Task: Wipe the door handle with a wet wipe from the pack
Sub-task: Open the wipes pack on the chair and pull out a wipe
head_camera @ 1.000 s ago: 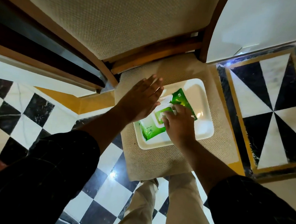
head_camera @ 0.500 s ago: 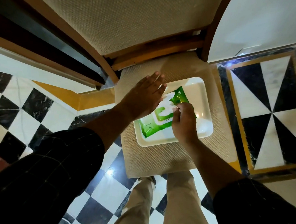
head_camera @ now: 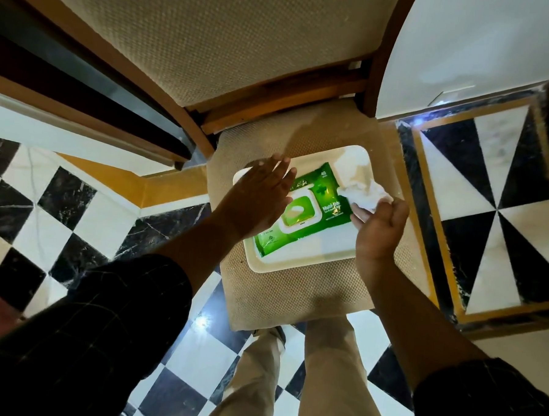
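Observation:
A green pack of wet wipes (head_camera: pixel 320 216) lies in a white tray (head_camera: pixel 299 261) on a beige chair seat (head_camera: pixel 294 291). Its lid flap (head_camera: pixel 298 214) looks shut. My left hand (head_camera: pixel 261 197) lies flat, fingers spread, over the pack's left end. My right hand (head_camera: pixel 378 226) is at the pack's right end, above the tray, holding a crumpled white wipe (head_camera: pixel 363 196) that is clear of the pack. No door handle is in view.
The chair has a beige padded backrest (head_camera: pixel 196 38) in a wooden frame. A white wall or door panel (head_camera: pixel 482 37) rises at the right. The floor is black-and-white tile (head_camera: pixel 60 203). My legs (head_camera: pixel 289 383) stand in front of the seat.
My right hand has pulled a wipe out of the pack and moved right with it. The lid flap now lies shut. My left hand has stayed on the pack.

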Available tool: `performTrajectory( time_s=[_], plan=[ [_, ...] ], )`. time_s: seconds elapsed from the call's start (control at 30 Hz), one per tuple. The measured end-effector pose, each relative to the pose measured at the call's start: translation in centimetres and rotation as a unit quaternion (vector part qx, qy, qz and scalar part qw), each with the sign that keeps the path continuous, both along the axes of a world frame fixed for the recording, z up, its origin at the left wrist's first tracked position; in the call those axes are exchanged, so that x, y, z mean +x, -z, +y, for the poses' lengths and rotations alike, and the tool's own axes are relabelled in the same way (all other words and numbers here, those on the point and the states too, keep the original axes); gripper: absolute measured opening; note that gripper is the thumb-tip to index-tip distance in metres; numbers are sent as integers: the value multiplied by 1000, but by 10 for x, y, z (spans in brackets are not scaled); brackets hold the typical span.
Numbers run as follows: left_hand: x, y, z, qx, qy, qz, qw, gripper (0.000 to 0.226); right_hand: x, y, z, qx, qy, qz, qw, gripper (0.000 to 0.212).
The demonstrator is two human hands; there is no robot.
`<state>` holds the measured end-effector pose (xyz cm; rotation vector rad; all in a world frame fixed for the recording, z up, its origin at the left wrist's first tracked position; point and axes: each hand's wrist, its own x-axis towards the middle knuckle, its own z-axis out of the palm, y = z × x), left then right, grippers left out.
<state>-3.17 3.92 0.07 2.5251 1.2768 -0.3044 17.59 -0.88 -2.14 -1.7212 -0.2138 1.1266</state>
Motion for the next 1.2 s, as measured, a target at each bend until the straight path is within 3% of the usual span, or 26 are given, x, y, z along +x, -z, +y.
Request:
performTrajectory(
  time_s=[0.23,0.43,0.63,0.8,0.9,1.0,1.13,1.2],
  plan=[
    [16,30,-52,-75,12,21,997,81,12,5,-4,1,-100,-99,990,8],
    [25,46,-66,-73,-9,79,994,89,19,10,-27,-10,-150,-103,983,10],
    [32,8,-59,-97,-38,51,993,92,25,-18,-36,-27,-152,-83,985,7],
    [42,-53,-59,-115,-129,-49,984,85,28,-71,-35,6,-143,-105,984,11],
    [54,-101,-58,-173,-230,-131,949,77,28,-116,-38,16,-113,-74,991,13],
    [72,-153,-58,-167,-268,-234,920,64,23,-166,-51,45,-95,-34,994,14],
    [89,-213,-66,-161,-256,-367,880,17,14,-227,-78,89,-95,-44,991,19],
    [92,-241,-75,-158,-250,-401,867,5,13,-258,-95,109,-93,-49,988,21]
  ],
)
